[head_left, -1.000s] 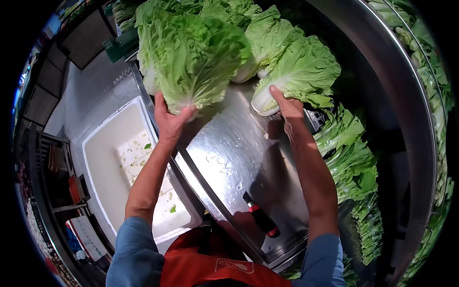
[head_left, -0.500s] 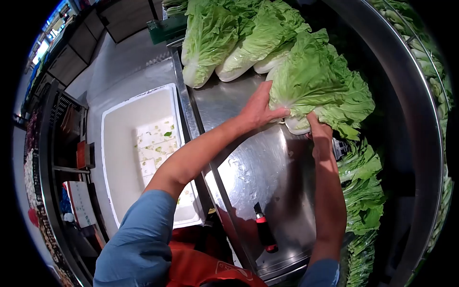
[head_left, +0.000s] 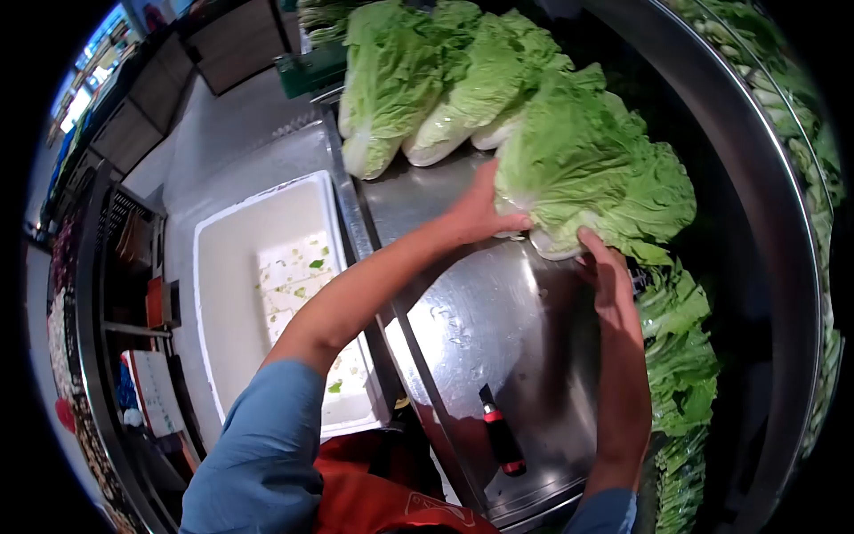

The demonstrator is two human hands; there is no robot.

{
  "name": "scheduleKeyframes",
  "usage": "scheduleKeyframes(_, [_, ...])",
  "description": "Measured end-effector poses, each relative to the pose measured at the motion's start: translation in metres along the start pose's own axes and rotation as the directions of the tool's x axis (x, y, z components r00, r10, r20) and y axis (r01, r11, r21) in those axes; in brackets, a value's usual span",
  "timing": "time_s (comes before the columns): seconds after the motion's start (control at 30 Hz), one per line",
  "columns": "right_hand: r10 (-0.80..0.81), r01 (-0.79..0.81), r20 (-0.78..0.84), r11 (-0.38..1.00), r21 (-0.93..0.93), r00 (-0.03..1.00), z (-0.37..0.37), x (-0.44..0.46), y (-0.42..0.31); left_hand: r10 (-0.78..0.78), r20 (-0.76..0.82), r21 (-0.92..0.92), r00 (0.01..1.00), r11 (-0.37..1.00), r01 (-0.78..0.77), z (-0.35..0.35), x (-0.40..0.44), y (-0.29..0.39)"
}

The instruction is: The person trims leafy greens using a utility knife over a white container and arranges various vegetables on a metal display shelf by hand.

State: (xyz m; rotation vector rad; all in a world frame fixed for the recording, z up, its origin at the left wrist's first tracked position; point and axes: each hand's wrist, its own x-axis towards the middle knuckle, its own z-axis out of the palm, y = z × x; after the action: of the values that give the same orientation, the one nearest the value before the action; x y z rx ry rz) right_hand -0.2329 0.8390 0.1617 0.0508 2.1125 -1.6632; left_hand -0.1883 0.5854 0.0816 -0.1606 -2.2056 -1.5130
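My left hand grips the base of a leafy green cabbage at the right end of a row. Close beside it, my right hand has its thumb at the pale stem end of another cabbage, under and right of the first; its other fingers are partly hidden beneath. More cabbages lie to the left on the steel table. A knife with a black and red handle rests near the table's front edge.
A white tub holding leaf scraps stands left of the table. Bundled greens line the right side, below a curved metal rail. A green crate sits at the upper left, and shelving with boxes at the far left.
My left hand has carried its cabbage rightward from the left side of the row, setting it beside the one at my right hand. Lately both hands have barely moved.
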Motion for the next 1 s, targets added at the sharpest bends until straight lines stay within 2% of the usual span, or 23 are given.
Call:
scheduleKeyframes(0.07, [0.045, -0.045, 0.011, 0.999, 0.022, 0.999, -0.012, -0.003, 0.007, 0.008, -0.036, -0.045, 0.999, 0.999, -0.010, -0.004, 0.000, 0.011])
scheduleKeyframes(0.17, [-0.017, 0.014, -0.033, 0.995, -0.098, 0.999, -0.020, -0.020, -0.004, 0.023, -0.056, -0.116, 0.998, 0.993, -0.030, -0.006, 0.003, 0.024])
scheduleKeyframes(0.23, [-0.081, 0.082, -0.037, 0.997, 0.009, 0.996, -0.022, -0.020, -0.001, 0.048, -0.042, -0.124, 0.998, 0.991, -0.053, 0.000, 0.006, 0.024])
scheduleKeyframes(0.27, [-0.104, 0.105, -0.022, 0.994, 0.033, 0.994, -0.022, -0.016, -0.002, 0.040, -0.046, -0.198, 0.998, 0.979, -0.048, 0.003, 0.009, 0.021])
scheduleKeyframes(0.33, [-0.149, 0.147, 0.026, 0.987, 0.070, 0.989, -0.025, -0.002, -0.008, 0.017, -0.006, -0.165, 1.000, 0.986, -0.017, -0.001, 0.010, 0.029])
scheduleKeyframes(0.4, [-0.161, 0.162, 0.032, 0.986, -0.030, 0.986, -0.024, 0.006, -0.017, 0.023, 0.021, -0.064, 1.000, 0.998, -0.022, -0.010, 0.007, 0.040])
scheduleKeyframes(0.47, [-0.198, 0.197, 0.013, 0.968, -0.152, 0.980, -0.023, 0.016, -0.019, -0.052, 0.112, 0.042, 0.992, 0.998, 0.047, -0.028, 0.007, 0.056])
scheduleKeyframes(0.5, [-0.180, 0.175, -0.016, 0.973, -0.152, 0.984, -0.023, 0.024, -0.017, -0.095, 0.151, 0.099, 0.984, 0.992, 0.081, -0.030, 0.007, 0.060])
scheduleKeyframes(0.57, [-0.143, 0.135, -0.053, 0.981, -0.141, 0.988, -0.019, 0.042, -0.012, -0.025, 0.147, 0.009, 0.989, 1.000, 0.024, -0.023, 0.010, 0.056])
scheduleKeyframes(0.67, [-0.060, 0.058, -0.012, 0.986, -0.154, 0.998, -0.031, 0.053, -0.009, 0.043, 0.124, -0.025, 0.991, 0.999, -0.040, -0.015, 0.014, 0.037])
scheduleKeyframes(0.7, [-0.054, 0.053, 0.004, 0.982, -0.178, 0.999, -0.032, 0.050, -0.011, 0.001, 0.149, -0.075, 0.989, 0.997, 0.010, -0.017, 0.014, 0.033])
scheduleKeyframes(0.77, [-0.030, 0.031, 0.013, 0.989, -0.144, 0.999, -0.036, 0.042, -0.009, 0.050, 0.157, -0.007, 0.986, 0.999, -0.050, -0.023, 0.014, 0.028])
scheduleKeyframes(0.83, [-0.014, 0.018, 0.038, 0.995, -0.101, 0.999, -0.036, 0.023, -0.010, 0.062, 0.147, -0.013, 0.987, 0.998, -0.061, -0.028, 0.009, 0.022])
scheduleKeyframes(0.87, [-0.062, 0.066, 0.044, 0.993, -0.095, 0.997, -0.032, 0.012, -0.012, -0.006, 0.170, -0.055, 0.985, 0.998, 0.015, -0.034, 0.006, 0.026])
scheduleKeyframes(0.9, [-0.101, 0.105, 0.041, 0.991, -0.085, 0.994, -0.029, 0.001, -0.010, -0.044, 0.149, 0.010, 0.988, 0.999, 0.043, -0.040, 0.001, 0.024])
scheduleKeyframes(0.97, [-0.073, 0.074, 0.052, 0.997, -0.004, 0.996, -0.028, -0.006, -0.003, -0.124, 0.096, 0.110, 0.988, 0.988, 0.113, -0.057, -0.010, 0.029])
scheduleKeyframes(1.0, [-0.053, 0.051, 0.055, 0.998, 0.040, 0.997, -0.029, -0.007, 0.002, -0.108, 0.010, 0.167, 0.994, 0.980, 0.105, -0.069, -0.018, 0.041])
